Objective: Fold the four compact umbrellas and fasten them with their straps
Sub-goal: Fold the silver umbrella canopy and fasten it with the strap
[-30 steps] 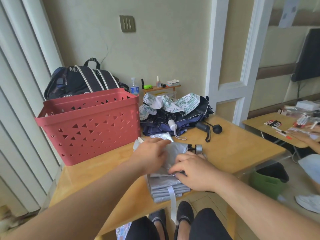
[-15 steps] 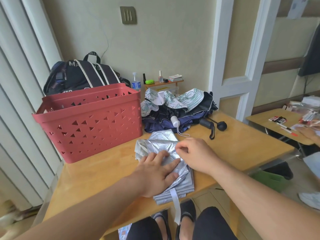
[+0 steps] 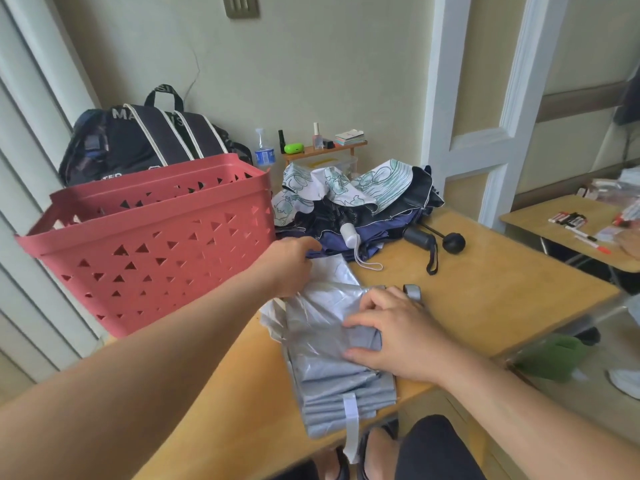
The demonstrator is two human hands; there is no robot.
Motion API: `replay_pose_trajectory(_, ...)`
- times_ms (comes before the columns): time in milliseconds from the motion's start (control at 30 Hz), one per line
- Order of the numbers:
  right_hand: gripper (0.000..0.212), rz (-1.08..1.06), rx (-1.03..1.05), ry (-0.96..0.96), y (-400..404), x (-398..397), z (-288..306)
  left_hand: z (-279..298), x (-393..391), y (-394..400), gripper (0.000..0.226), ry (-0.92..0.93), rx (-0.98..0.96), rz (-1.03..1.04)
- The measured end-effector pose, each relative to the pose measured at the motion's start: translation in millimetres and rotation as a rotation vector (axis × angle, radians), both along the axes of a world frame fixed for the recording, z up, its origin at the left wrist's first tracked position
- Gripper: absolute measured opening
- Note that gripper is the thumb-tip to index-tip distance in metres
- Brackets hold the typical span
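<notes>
A wooden table [image 3: 485, 306] is shown, a red basket [image 3: 156, 244] at nine o'clock. Unfolded umbrellas [image 3: 349, 199] are heaped at twelve. The silver umbrella [image 3: 332, 358] lies centred — pleats pinned under the curled right hand [image 3: 391, 334] to hold the fold. The left hand [image 3: 287, 265], fingers hidden, cannot be judged.
</notes>
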State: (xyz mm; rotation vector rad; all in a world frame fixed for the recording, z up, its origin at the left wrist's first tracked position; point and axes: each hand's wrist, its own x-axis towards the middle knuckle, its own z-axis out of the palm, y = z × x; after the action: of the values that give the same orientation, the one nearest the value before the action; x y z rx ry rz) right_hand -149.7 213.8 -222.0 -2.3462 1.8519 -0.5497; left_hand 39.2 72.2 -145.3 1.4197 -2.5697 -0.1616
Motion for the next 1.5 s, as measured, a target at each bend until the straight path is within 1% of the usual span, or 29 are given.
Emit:
replay_pose_trajectory(67, 0.071, 0.007, 0.012, 0.007, 0.4, -0.6, 0.2, -2.4, -17.9, -11.6, 0.061, -0.206, 0.112, 0.057)
replay_pose_trajectory(100, 0.071, 0.006, 0.013, 0.013, 0.7, -0.5, 0.5, -4.7, -24.1, -16.2, 0.061, -0.292, 0.133, 0.080)
replay_pose_trajectory(167, 0.072, 0.009, -0.001, 0.020, 1.6, -0.4, 0.4, -6.5, -30.2, -23.1, 0.052, -0.373, 0.110, 0.113)
replay_pose_trajectory(200, 0.075, 0.007, -0.011, 0.019, 1.4, -0.3, -0.1, -5.6, -30.3, -26.5, 0.044, -0.355, 0.093, 0.128)
replay_pose_trajectory(267, 0.087, 0.001, -0.011, 0.016, 0.1, 1.3, 1.5, -2.8, -24.7, -31.6, 0.028, -0.226, 0.048, 0.144)
replay_pose_trajectory(300, 0.087, 0.002, -0.002, 0.017, -0.1, 2.3, 1.9, -0.4, -21.6, -33.5, 0.022, -0.145, 0.023, 0.145)
replay_pose_trajectory(333, 0.084, 0.009, 0.004, 0.024, -1.1, 2.6, 1.6, 3.6, -20.0, -34.9, 0.017, -0.052, -0.011, 0.136)
replay_pose_trajectory(400, 0.078, 0.034, 0.013, 0.060, 8.7, 7.8, 4.6, 16.5, -12.4, -21.6, 0.014, 0.130, -0.077, 0.098)
replay_pose_trajectory(533, 0.084, 0.037, 0.050, 0.111, 6.7, 2.8, 3.0, 33.8, -24.9, -10.3, 0.011, 0.425, -0.149, 0.068)
replay_pose_trajectory(567, 0.084, 0.040, 0.058, 0.113, 6.5, 1.5, 3.9, 34.7, -30.2, -8.7, 0.009, 0.508, -0.126, 0.091)
replay_pose_trajectory(600, 0.083, 0.044, 0.067, 0.115, 7.6, 1.1, 4.3, 34.7, -34.2, -7.1, 0.006, 0.626, -0.062, 0.123)
replay_pose_trajectory(667, 0.077, 0.050, 0.077, 0.120, 11.6, 1.2, 5.7, 36.8, -38.6, -2.7, 0.006, 0.915, 0.132, 0.193)
replay_pose_trajectory(700, 0.074, 0.052, 0.076, 0.114, 13.6, 1.4, 5.5, 37.9, -37.8, -1.6, 0.008, 0.982, 0.201, 0.222)
replay_pose_trajectory(733, 0.072, 0.050, 0.071, 0.103, 14.9, 1.2, 4.7, 38.7, -35.4, -0.8, 0.014, 0.962, 0.233, 0.224)
replay_pose_trajectory(833, 0.067, 0.040, 0.063, 0.087, 18.0, 1.3, 3.0, 37.1, -22.4, 3.9, 0.048, 0.757, 0.314, 0.114)
replay_pose_trajectory(867, 0.067, 0.039, 0.064, 0.083, 18.3, 1.9, 2.6, 35.3, -16.5, 4.9, 0.062, 0.643, 0.296, 0.109)
replay_pose_trajectory(933, 0.065, 0.034, 0.072, 0.076, 18.8, 2.4, 2.5, 28.9, -5.5, 0.8, 0.091, 0.331, 0.208, 0.137)
replay_pose_trajectory(967, 0.063, 0.034, 0.073, 0.073, 19.3, 2.8, 3.6, 25.5, -2.0, 0.2, 0.098, 0.229, 0.201, 0.155)
replay_pose_trajectory(1033, 0.061, 0.033, 0.076, 0.063, 18.7, 3.2, 4.9, 19.2, 1.2, 0.5, 0.103, 0.116, 0.223, 0.161)
replay_pose_trajectory(1100, 0.057, 0.034, 0.090, 0.062, 17.4, 4.1, 8.1, 14.0, -0.1, -1.4, 0.098, 0.098, 0.228, 0.145)
replay_pose_trajectory(1133, 0.054, 0.036, 0.105, 0.064, 16.3, 5.2, 10.3, 11.6, -1.6, -3.0, 0.088, 0.139, 0.197, 0.133)
replay_pose_trajectory(1167, 0.051, 0.038, 0.122, 0.068, 15.0, 6.6, 12.7, 10.9, -3.8, -4.8, 0.076, 0.236, 0.166, 0.135)
replay_pose_trajectory(1200, 0.047, 0.041, 0.141, 0.075, 14.3, 7.9, 15.2, 11.9, -7.2, -5.9, 0.062, 0.382, 0.157, 0.145)
replay_pose_trajectory(1267, 0.043, 0.041, 0.181, 0.095, 13.7, 9.6, 19.3, 18.5, -14.6, -7.2, 0.035, 0.717, 0.203, 0.194)
replay_pose_trajectory(1333, 0.043, 0.038, 0.195, 0.127, 15.3, 9.7, 20.7, 35.8, -24.6, -3.7, 0.016, 0.973, 0.248, 0.255)
replay_pose_trajectory(1367, 0.043, 0.035, 0.189, 0.141, 16.6, 9.7, 20.0, 45.6, -29.8, -1.6, 0.015, 1.102, 0.304, 0.269)
replay_pose_trajectory(1433, 0.043, 0.029, 0.175, 0.136, 18.9, 8.9, 15.9, 67.1, -39.4, 5.0, 0.023, 1.413, 0.541, 0.231)
replay_pose_trajectory(1467, 0.043, 0.026, 0.168, 0.124, 19.5, 8.6, 13.4, 75.7, -42.6, 8.0, 0.025, 1.502, 0.625, 0.193)
replay_pose_trajectory(1500, 0.043, 0.025, 0.163, 0.113, 20.0, 8.3, 11.4, 81.3, -44.4, 11.7, 0.026, 1.501, 0.632, 0.144)
